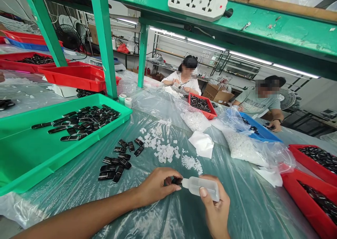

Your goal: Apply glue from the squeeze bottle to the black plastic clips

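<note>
My left hand (155,188) is closed in a pinch on a small black plastic part (177,181), held just above the plastic-covered table (247,211). My right hand (217,211) grips a small translucent squeeze bottle (201,187), whose nozzle points left and touches the black part. Several more black parts (117,163) lie loose on the sheet just beyond my left hand. Small white plastic pieces (164,149) are scattered in piles further out. A green tray (31,151) at the left holds many black parts (86,119).
Red trays (313,204) with black parts stand at the right, clear bags of white pieces (243,146) in the middle, and a white cloth (202,144). Two people sit working across the table. Green frame posts (104,42) and a power strip (197,2) hang above.
</note>
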Available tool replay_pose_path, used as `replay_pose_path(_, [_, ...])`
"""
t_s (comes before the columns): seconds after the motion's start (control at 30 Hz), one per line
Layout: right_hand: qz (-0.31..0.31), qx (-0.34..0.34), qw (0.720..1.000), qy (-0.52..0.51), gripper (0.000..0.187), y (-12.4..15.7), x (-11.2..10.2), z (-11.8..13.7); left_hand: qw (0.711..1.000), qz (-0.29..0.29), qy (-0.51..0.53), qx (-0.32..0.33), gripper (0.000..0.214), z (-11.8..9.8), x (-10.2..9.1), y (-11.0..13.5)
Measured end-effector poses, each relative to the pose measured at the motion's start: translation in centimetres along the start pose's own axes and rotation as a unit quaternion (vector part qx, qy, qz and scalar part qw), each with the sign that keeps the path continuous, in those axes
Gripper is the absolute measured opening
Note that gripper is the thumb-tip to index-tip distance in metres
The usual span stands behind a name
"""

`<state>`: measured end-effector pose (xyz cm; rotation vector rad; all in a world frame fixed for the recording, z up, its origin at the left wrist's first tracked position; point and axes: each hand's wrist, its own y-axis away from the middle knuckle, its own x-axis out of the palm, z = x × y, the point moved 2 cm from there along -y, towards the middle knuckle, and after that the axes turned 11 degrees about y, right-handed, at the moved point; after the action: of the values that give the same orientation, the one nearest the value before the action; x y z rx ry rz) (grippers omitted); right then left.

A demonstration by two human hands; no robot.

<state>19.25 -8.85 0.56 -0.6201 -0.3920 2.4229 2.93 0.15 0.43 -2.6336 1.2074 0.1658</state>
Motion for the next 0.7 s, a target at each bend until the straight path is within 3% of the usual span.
replay_pose_path(0.13, [0.027, 0.033, 0.999, -0.027, 0.026, 0.0, 0.0, -0.3, 1.000, 0.011, 0.020, -0.004, 0.025, -0.4, 0.0, 0.0])
replay_pose_path(0.33, [0.019, 0.106, 0.990, -0.090, 0.030, -0.2, 0.1, -1.2, 0.998, 0.006, 0.050, -0.029, 0.027, -0.1, 0.1, 0.0])
replay_pose_path(0.57, [0.014, 0.118, 0.989, -0.088, 0.033, -0.2, 0.2, -0.9, 0.998, 0.012, 0.064, -0.025, 0.027, -0.2, 0.2, 0.0])
replay_pose_path(0.7, [0.005, 0.079, 0.996, -0.047, 0.031, 0.0, 0.0, -0.6, 0.998, 0.009, 0.054, -0.015, 0.026, -0.4, 0.2, 0.0])
